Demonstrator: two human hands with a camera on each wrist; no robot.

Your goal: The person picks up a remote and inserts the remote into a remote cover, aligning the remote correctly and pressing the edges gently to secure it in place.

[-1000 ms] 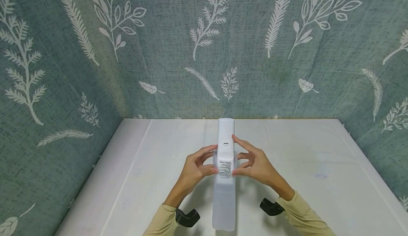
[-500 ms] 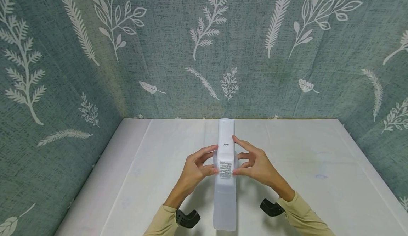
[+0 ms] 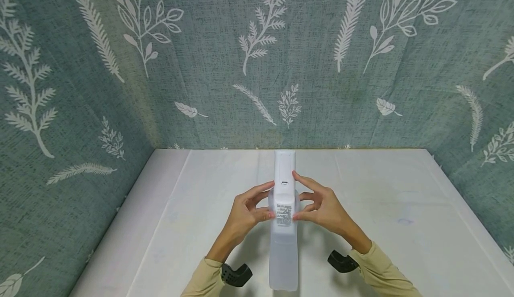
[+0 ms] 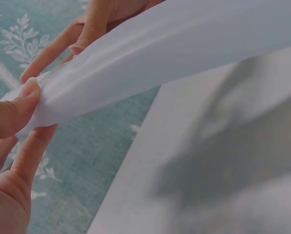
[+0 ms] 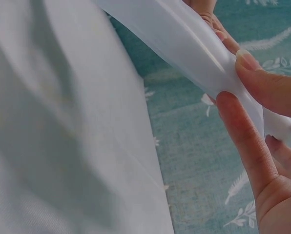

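1. At the far left, patterned green fabric [image 3: 72, 123] with pale leaf prints forms a side wall; it continues across the back and down the right side.
2. The white tabletop [image 3: 180, 225] spreads out from the fabric's lower edge.
3. A beige left sleeve [image 3: 204, 277] comes up from the bottom edge, a black module [image 3: 237, 275] at its cuff.
4. Of the two hands, the left hand [image 3: 246, 211] pinches the left side of a white device with bent fingers, its thumb beside the label.
5. That white device [image 3: 284, 167] lies between both hands, raised over the tabletop, lengthwise to the person. It bears a small slot, a grey printed label [image 3: 283, 214] and a frosted section [image 3: 283, 261] at the near end.
6. The right hand [image 3: 324, 208] pinches the opposite side, one fingertip higher up along the edge.
7. Farther right are a second black module [image 3: 342, 261] and the right sleeve [image 3: 383, 270].
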